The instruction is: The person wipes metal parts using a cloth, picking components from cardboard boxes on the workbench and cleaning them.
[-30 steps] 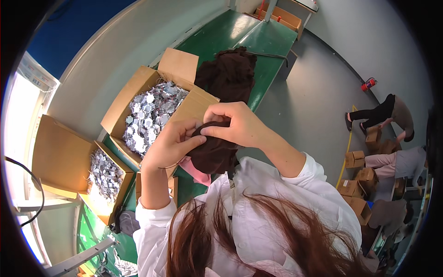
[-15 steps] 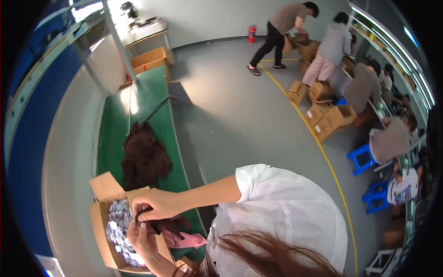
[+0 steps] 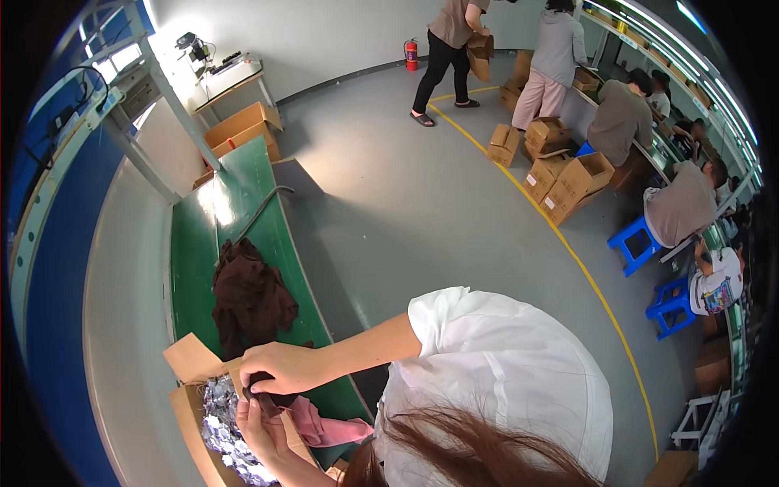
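My right hand (image 3: 280, 368) and my left hand (image 3: 261, 430) meet over a cardboard carton at lower left. Both have their fingers closed on a dark brown cloth (image 3: 274, 401), pinching its edge between them. Below them, many small shiny silver-grey pieces (image 3: 221, 415) fill the open carton (image 3: 193, 422). A pink cloth (image 3: 329, 428) lies beside my hands, on the table's near side. Farther up the table is a crumpled heap of dark brown cloth (image 3: 250, 296). What part of the held cloth lies under my palms is hidden.
The long green table (image 3: 243, 183) carries a grey bent rod (image 3: 264, 213). Cartons (image 3: 576, 187) stand near a yellow floor line (image 3: 580, 256). Co-workers sit on blue stools (image 3: 634, 243) or stand at the right-hand bench. A fire extinguisher (image 3: 411, 54) is by the back wall.
The view has shifted, so the room sits differently in it. My hands stay together on the brown cloth, with their fingers slightly moved. A standing person at the back has straightened, holding a carton.
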The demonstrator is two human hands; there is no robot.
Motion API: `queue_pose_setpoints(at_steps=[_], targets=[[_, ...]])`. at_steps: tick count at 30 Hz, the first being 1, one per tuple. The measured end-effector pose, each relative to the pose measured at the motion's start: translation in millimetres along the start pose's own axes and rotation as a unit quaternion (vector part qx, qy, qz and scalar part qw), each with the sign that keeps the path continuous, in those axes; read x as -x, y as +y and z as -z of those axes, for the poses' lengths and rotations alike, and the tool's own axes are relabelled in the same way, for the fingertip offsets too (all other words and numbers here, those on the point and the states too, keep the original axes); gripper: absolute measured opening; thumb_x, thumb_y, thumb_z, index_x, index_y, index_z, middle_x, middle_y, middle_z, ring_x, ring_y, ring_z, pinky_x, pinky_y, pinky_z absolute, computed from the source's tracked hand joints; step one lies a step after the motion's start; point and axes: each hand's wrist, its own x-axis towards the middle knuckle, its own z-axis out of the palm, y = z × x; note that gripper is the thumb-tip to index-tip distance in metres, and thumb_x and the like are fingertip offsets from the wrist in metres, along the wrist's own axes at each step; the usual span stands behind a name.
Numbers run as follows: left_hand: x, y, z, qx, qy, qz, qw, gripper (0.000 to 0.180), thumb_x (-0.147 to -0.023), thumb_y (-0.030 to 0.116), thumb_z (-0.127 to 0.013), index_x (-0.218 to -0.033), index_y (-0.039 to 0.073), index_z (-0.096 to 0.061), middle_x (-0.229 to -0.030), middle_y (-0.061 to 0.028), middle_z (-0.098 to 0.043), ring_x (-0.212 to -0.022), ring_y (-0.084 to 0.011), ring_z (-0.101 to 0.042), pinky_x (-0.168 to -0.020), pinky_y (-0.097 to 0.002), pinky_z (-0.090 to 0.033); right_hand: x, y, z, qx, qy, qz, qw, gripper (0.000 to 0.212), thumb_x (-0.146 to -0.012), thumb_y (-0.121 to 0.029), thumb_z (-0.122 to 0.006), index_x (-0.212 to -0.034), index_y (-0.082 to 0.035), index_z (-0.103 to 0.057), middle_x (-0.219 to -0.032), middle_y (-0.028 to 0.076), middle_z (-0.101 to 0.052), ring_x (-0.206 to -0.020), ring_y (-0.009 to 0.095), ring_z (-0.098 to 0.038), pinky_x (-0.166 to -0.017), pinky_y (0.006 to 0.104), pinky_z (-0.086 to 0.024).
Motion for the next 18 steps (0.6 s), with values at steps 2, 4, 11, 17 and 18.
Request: queue_pose_setpoints(at_steps=[2, 4, 11, 17, 18], targets=[[-2, -6, 15, 0.004, -0.047, -0.005, 0.999, 0.033, -0.084, 0.016, -0.050, -0.112, -0.001, -0.043, -0.103, -0.0113, -0.053, -0.094, -0.0169, -0.053, -0.077, -0.0288, -0.045, 1, 3, -3, 0.068, 0.040, 0.084, 0.993, 0.010, -0.065, -0.007, -0.060, -0.073, -0.002, -0.058, -0.075, 0.010, -0.054, -0.076, 0.027, -0.051, -0.068, 0.0360, -0.041], [3, -4, -5, 0.013, -0.010, 0.006, 1.000, 0.035, -0.084, 0.018, -0.050, -0.112, -0.001, -0.043, -0.106, -0.0121, -0.052, -0.097, -0.0179, -0.051, -0.079, -0.0310, -0.044, 5, 2, -5, 0.068, 0.040, 0.082, 0.994, 0.009, -0.066, -0.007, -0.059, -0.073, -0.002, -0.058, -0.074, 0.010, -0.053, -0.076, 0.027, -0.051, -0.068, 0.0357, -0.041], [-7, -21, 3, 0.026, 0.042, -0.044, 0.998, 0.035, -0.085, 0.023, -0.050, -0.110, -0.001, -0.045, -0.109, -0.0133, -0.050, -0.099, -0.0220, -0.049, -0.083, -0.0346, -0.042, 16, -3, -6, 0.041, 0.039, 0.028, 0.998, 0.020, -0.071, -0.007, -0.055, -0.089, 0.000, -0.059, -0.086, 0.014, -0.058, -0.082, 0.030, -0.054, -0.072, 0.0374, -0.042], [3, -13, -9, -0.022, 0.129, -0.031, 0.991, 0.030, -0.083, 0.027, -0.053, -0.101, 0.003, -0.052, -0.092, -0.0093, -0.057, -0.084, -0.0184, -0.056, -0.073, -0.0285, -0.046, 10, -10, -5, 0.038, -0.046, 0.060, 0.996, 0.024, -0.073, -0.006, -0.054, -0.096, 0.001, -0.058, -0.083, 0.016, -0.056, -0.075, 0.031, -0.055, -0.066, 0.0364, -0.044], [2, -10, -3, 0.000, 0.104, -0.038, 0.994, 0.031, -0.084, 0.029, -0.051, -0.102, 0.003, -0.053, -0.090, -0.0095, -0.058, -0.082, -0.0180, -0.057, -0.071, -0.0275, -0.046, 7, -14, -4, 0.049, -0.051, 0.054, 0.996, 0.024, -0.074, -0.006, -0.054, -0.096, 0.001, -0.058, -0.084, 0.015, -0.057, -0.074, 0.029, -0.056, -0.065, 0.0349, -0.045]])
